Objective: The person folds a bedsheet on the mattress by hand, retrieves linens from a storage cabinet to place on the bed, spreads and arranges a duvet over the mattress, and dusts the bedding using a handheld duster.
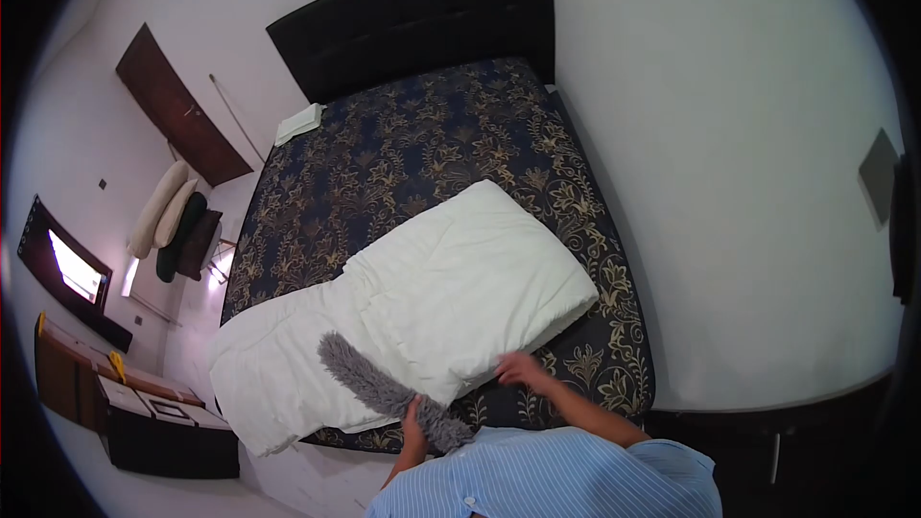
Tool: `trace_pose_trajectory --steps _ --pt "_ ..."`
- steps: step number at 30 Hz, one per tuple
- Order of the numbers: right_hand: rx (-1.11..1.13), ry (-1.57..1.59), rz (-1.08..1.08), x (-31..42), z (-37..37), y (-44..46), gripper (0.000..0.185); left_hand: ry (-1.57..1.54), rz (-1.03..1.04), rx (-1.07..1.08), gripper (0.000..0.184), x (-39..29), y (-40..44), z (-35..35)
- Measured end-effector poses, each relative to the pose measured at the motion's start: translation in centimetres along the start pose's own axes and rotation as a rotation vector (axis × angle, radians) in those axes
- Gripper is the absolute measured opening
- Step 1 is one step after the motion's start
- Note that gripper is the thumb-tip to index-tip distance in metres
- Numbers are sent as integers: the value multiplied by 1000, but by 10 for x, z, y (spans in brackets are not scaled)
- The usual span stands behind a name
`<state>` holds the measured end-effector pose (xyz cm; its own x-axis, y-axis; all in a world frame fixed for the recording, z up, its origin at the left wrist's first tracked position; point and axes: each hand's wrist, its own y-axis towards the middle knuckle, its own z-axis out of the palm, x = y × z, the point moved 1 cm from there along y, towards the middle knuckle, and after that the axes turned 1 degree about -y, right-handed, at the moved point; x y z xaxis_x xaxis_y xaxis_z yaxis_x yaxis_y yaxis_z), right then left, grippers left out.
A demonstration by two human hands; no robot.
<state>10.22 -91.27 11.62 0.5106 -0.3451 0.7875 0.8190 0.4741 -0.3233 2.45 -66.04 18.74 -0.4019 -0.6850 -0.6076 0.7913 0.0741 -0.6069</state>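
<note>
My left hand (pixel 413 427) is closed around a long, grey, shaggy thing (pixel 369 379); its exact kind cannot be told from this angle. It slants from near my shirt up over the white duvet (pixel 460 273). The thick duvet lies folded across the lower part of the bed, hanging past the foot on the left. My right hand (pixel 523 371) hovers by the duvet's near right edge, with its fingers apart and slightly blurred. Nothing shows in that hand, and whether it touches the duvet cannot be told. Beneath is the dark mattress (pixel 422 153) with a gold floral pattern.
A black headboard (pixel 422 24) stands at the far end. Folded white cloth (pixel 299 124) lies on the mattress's far left corner. Several pillows (pixel 173 221) are stacked at left, near a brown door (pixel 182 105). Boxes (pixel 163 422) stand lower left. A wall runs along the right.
</note>
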Motion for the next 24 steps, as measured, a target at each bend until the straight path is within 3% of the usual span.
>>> trace_pose_trajectory --steps 1,2,3,4,5,6,7,11,14,16,18,20,23,24 --pt "-199 295 -108 5 -24 5 25 -26 52 -20 45 -4 -7 -6" --pt "-460 603 -62 1 -61 16 30 -40 75 -32 45 1 -4 -32" --pt "-612 502 -115 -13 -108 27 39 -81 139 -113 43 12 4 -65" --pt "-838 360 -20 9 -114 20 49 -123 203 -192 40 16 10 -84" --pt "-871 325 5 21 -123 19 54 -138 229 -200 40 9 1 -79" --pt "-907 287 26 32 -131 22 60 -3 396 -322 41 4 -14 -74" --pt "-885 270 24 43 -133 31 60 133 555 -449 42 1 -25 -69" --pt "-841 223 125 61 -141 60 66 311 584 -530 46 4 -38 -79" --pt "-665 477 -108 36 -167 93 64 242 656 -576 44 19 -34 -91" --pt "-566 517 -118 45 -168 104 61 204 697 -592 44 24 -24 -97" --pt "-414 631 -131 55 -162 95 55 209 668 -580 45 28 -19 -105" --pt "-397 622 -122 74 -162 88 53 209 644 -581 45 33 -27 -101" --pt "-359 609 -99 120 -138 77 48 32 492 -509 49 -4 -63 -32" --pt "-384 512 -215 142 -118 62 46 21 488 -520 49 -10 -65 -23"
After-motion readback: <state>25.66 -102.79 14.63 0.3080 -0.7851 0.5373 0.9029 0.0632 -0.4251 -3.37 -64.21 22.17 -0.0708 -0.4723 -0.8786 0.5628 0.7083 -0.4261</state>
